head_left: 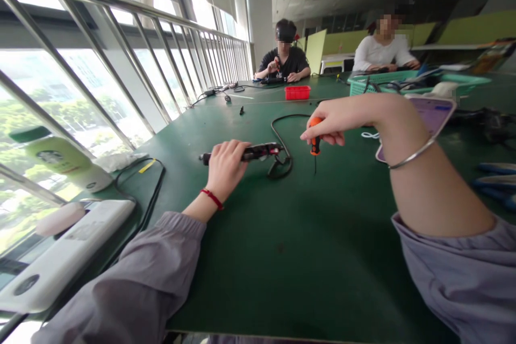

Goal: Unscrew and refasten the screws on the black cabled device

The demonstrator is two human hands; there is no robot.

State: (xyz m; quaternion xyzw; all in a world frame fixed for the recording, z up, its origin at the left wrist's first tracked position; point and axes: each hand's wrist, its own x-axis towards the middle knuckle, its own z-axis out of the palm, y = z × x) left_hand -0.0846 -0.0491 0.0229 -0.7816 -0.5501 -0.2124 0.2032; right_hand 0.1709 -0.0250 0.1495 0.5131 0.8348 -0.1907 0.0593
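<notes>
The left hand (229, 164) curls over the black device (260, 151), fingers closed around its middle, above the green table (282, 279). A cord (272, 126) loops by the device's far end. The right hand (332, 124) grips the screwdriver (315, 148), fingers bent about its handle, shaft downward, apart from the device; whether the tip touches the table is hard to tell.

Across the table (306, 242): bottle (66, 161) left, device (262, 151) centre, screwdriver (315, 148) right of it, phone (435, 113) farther right; tray (297, 93) far centre, basket (356, 86) far right.
</notes>
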